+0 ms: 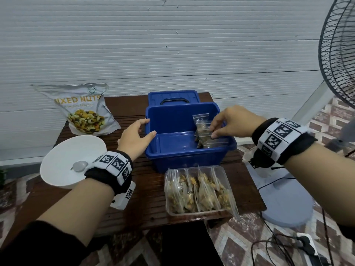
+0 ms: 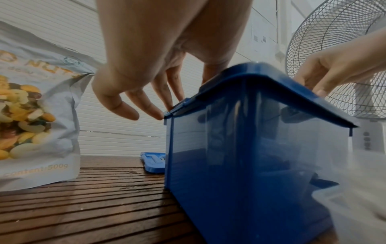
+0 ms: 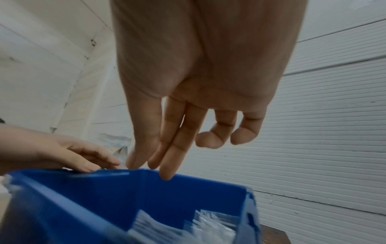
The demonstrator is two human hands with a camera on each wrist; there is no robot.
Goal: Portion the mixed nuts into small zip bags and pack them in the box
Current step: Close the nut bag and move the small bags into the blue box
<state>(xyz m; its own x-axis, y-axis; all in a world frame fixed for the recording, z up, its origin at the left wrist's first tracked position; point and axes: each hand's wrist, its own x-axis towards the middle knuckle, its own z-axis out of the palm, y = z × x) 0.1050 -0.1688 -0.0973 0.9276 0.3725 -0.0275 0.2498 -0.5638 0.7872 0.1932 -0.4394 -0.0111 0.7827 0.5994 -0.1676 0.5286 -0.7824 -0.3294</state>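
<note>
A ribbed white wall (image 1: 172,45) closes the far side of the scene, and a standing fan (image 1: 338,54) fills the right edge, its round base (image 1: 286,206) on the patterned floor beside the table. The dark slatted wooden table (image 1: 138,204) runs almost to the wall; open room on it is a strip between the white bowl (image 1: 63,158) at the left and the blue box (image 1: 172,160) near the middle. The box stands open with its lid (image 1: 172,97) lying flat behind it, touching the back wall of the box. The left half of the box floor is bare; the right half holds a few filled zip bags (image 1: 203,129) standing upright against the right wall. Just in front of the box a clear plastic tray (image 1: 224,181) holds a row of filled bags (image 1: 199,194), upright and packed side by side. The mixed nuts pouch (image 1: 86,110) stands at the far left corner, leaning on the wall. A grey spoon (image 1: 78,166) lies in the bowl. The left hand (image 1: 134,139) rests on the box's left rim, fingers loosely spread, thumb inside and fingertips on the far corner. The right hand (image 1: 234,121) is over the right side of the box, index and middle fingers straight and pressed together, touching the bag tops; whether it pinches one I cannot tell.
</note>
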